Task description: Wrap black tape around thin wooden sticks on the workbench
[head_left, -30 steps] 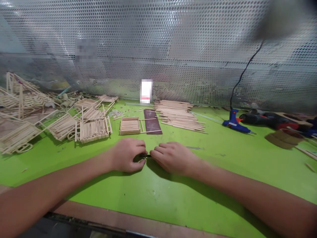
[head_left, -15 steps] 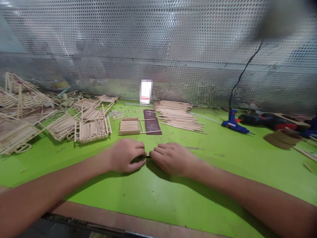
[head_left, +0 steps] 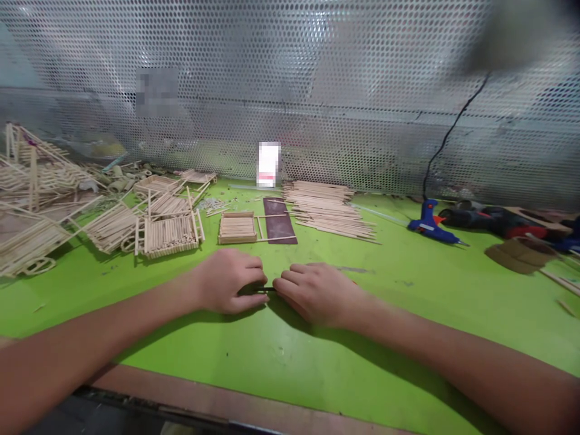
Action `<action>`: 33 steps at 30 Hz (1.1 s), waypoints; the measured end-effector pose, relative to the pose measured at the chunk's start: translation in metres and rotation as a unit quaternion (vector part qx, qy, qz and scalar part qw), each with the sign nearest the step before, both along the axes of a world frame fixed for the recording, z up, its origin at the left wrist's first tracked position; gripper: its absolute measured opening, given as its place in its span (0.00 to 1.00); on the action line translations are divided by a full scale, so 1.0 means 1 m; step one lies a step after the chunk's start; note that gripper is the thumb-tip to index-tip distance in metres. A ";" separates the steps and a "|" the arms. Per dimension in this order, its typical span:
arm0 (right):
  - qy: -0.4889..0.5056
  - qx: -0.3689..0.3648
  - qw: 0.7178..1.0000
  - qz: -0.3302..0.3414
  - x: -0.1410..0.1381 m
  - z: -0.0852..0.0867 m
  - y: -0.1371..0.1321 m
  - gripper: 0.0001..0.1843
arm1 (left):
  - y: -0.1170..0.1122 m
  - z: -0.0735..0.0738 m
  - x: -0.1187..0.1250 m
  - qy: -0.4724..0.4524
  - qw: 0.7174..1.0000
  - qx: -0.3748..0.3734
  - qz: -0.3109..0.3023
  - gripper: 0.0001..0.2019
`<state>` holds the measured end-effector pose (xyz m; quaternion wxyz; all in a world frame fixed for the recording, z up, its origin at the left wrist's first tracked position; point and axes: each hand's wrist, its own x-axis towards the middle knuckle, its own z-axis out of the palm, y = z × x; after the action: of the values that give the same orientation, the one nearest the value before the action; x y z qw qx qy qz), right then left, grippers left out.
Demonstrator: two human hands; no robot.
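The left hand (head_left: 229, 281) rests knuckles-up on the green tabletop (head_left: 281, 362), its fingers (head_left: 252, 270) curled shut with the thumb tucked under them, gripping one end of a thin dark stick (head_left: 267, 290). The right hand (head_left: 319, 294) lies just beside it. Its fingers (head_left: 290, 281) are bent down and closed, and their tips meet the stick's other end. The right thumb is hidden beneath the palm. Only a short piece of the stick shows, in the narrow gap between the two sets of fingertips. It lies level and close to the tabletop, but whether it touches the surface cannot be told.

Straight beyond the fingers lies a small panel of glued sticks (head_left: 237, 228), with a dark brown sheet (head_left: 279, 220) just beside it. Beyond the right fingers and further back sits a pile of loose bamboo sticks (head_left: 328, 210). Well apart on the far side of the right hand is a blue glue gun (head_left: 430, 225), whose black cord (head_left: 446, 142) rises along the perforated metal screen (head_left: 317, 90). Out past the left fingers lie several stick frames (head_left: 170, 232).
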<state>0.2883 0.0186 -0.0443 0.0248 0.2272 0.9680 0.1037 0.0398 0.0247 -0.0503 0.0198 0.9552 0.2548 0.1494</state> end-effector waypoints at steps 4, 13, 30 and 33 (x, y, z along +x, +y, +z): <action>-0.007 0.002 1.000 -0.004 -0.001 0.002 -0.001 0.06 | 0.006 0.002 -0.008 -0.037 0.999 -0.002 0.024 0.20; -0.005 -0.008 1.000 -0.012 -0.002 0.002 -0.001 0.05 | 0.007 -0.004 -0.009 0.030 0.999 0.022 -0.034 0.16; 0.020 0.024 1.000 0.003 0.004 -0.002 0.004 0.02 | 0.005 -0.010 0.001 0.028 0.996 0.071 -0.036 0.11; 0.024 0.029 0.999 0.005 0.004 -0.003 0.003 0.02 | 0.005 -0.010 0.000 0.030 0.996 0.073 -0.038 0.11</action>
<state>0.2927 0.0219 -0.0473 -0.0056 0.2255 0.9660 0.1260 0.0396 0.0298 -0.0606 -0.0519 0.9672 0.2071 0.1379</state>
